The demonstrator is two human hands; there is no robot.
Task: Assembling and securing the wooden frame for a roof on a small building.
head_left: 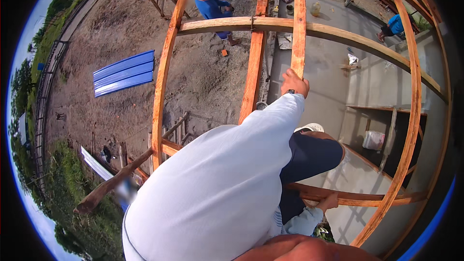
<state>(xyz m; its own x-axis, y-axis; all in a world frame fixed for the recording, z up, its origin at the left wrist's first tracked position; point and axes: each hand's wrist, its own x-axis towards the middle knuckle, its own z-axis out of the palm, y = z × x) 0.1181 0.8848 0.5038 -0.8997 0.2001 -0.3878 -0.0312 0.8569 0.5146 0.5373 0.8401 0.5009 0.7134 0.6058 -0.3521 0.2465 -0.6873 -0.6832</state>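
Note:
My left hand (pixel 296 83), in a white sleeve with a dark watch, grips the near end of a long orange-brown timber (pixel 298 43). That timber meets a paler crossbeam (pixel 362 44), with another timber (pixel 252 84) alongside to the left. Lower right, my right hand (pixel 328 202) has its fingers round a horizontal timber (pixel 362 202). My bent leg (pixel 309 152) in dark cloth and a white shoe (pixel 311 128) are between the two hands, over the open framework. My white-shirted upper body hides part of the frame below.
A person in blue (pixel 210 7) is below at upper left, another (pixel 394 26) at right. Blue corrugated sheets (pixel 123 73) lie on dirt. A rough log (pixel 111 183) juts out at lower left. Concrete walls (pixel 367 87), a dark recess (pixel 411 150) and curved timbers (pixel 413 101) are on the right.

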